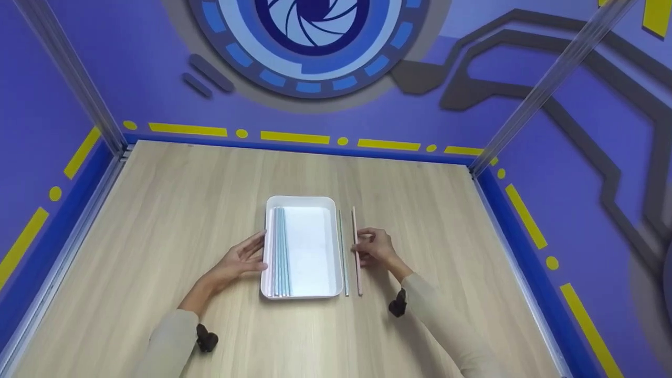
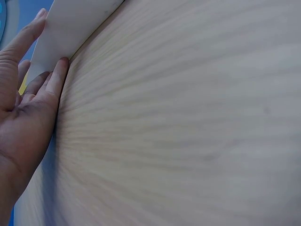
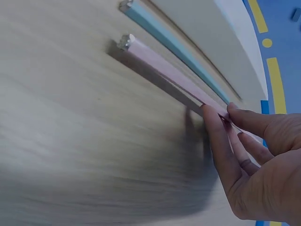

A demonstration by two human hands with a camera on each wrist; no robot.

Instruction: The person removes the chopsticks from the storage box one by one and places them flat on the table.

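Note:
A white rectangular tray stands on the table, with several thin pink and blue sticks lying lengthwise along its left side. My left hand touches the tray's left wall with extended fingers, thumb nearer me; the left wrist view shows the fingertips against the outer wall. My right hand pinches a pink stick between thumb and fingers, to the right of the tray. In the right wrist view the stick's near end casts a shadow on the table. Between it and the tray lies a blue stick, parallel to the tray's right wall.
The wood-grain table is bordered by blue-purple panels at the back and both sides. Metal posts rise at the back corners. Each sleeve carries a small black device near the wrist.

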